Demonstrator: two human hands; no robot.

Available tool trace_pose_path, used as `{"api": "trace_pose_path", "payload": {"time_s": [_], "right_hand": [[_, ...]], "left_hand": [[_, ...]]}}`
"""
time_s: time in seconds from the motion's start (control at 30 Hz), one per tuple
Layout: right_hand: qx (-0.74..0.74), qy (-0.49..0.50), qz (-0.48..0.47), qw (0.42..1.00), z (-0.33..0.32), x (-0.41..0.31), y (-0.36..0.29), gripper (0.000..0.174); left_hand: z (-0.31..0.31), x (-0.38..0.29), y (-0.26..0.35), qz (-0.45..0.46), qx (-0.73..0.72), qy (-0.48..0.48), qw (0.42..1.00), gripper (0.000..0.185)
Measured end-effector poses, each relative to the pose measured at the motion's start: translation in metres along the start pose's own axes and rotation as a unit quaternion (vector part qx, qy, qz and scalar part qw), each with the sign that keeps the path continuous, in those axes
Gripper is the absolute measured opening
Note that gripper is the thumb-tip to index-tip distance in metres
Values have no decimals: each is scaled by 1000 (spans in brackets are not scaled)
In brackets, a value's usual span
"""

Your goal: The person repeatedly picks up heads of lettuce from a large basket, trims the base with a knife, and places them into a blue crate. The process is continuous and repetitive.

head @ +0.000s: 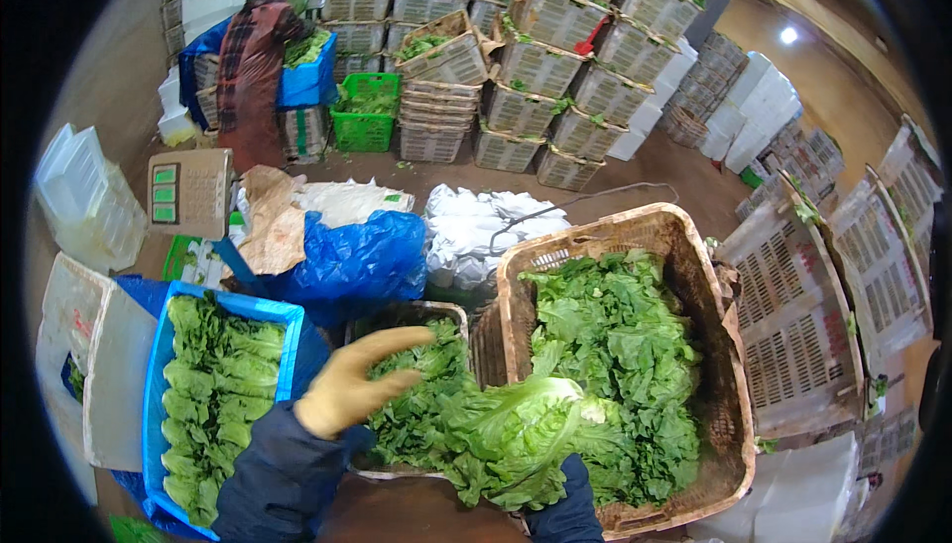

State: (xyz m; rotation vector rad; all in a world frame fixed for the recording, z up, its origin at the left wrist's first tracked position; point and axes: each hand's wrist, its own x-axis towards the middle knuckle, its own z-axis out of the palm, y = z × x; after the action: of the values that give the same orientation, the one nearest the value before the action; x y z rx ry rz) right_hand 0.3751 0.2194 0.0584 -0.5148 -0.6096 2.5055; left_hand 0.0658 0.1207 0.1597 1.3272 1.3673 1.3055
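Observation:
My left hand [358, 381], in a yellow glove, reaches over a smaller crate [462, 320] of loose green leaves [405, 387]. Its fingers are apart and nothing is in them. A head of leafy lettuce [520, 424] with a pale cut base lies in front of my right hand, supported from below. That hand is mostly hidden by the leaves; its dark sleeve [569, 506] shows beneath them. To the right, a large dirty plastic crate [732, 394] holds a heap of lettuce [617, 327]. At left, a blue-lined box [292, 342] contains lettuce heads [201, 402] packed in rows.
A weighing scale's display [190, 193] stands beyond the blue-lined box, near crumpled blue plastic [364, 253] and white sacks [476, 227]. Crates [788, 320] line the right side; stacked crates [543, 37] fill the back. Another person [253, 74] works at the far left.

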Motion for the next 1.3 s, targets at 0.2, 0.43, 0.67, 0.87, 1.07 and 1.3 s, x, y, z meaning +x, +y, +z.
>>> {"api": "trace_pose_path", "payload": {"time_s": [0.2,0.43,0.67,0.87,1.07,1.3], "right_hand": [[-102,23,96,990,7,28,24,46],[0,-109,212,971,23,25,41,50],[-7,-44,280,959,22,31,54,69],[-132,-92,176,971,35,36,55,74],[-174,-67,139,972,16,34,70,76],[-94,-54,187,976,9,26,70,68]], "left_hand": [[69,15,-22,28,122,-100,987,30],[-16,-8,41,159,349,-131,914,27],[-69,32,42,147,477,93,861,41],[-8,-8,25,-31,386,-85,918,42],[-11,-2,30,-35,394,-191,898,31],[-13,8,13,15,273,-213,938,25]]}}
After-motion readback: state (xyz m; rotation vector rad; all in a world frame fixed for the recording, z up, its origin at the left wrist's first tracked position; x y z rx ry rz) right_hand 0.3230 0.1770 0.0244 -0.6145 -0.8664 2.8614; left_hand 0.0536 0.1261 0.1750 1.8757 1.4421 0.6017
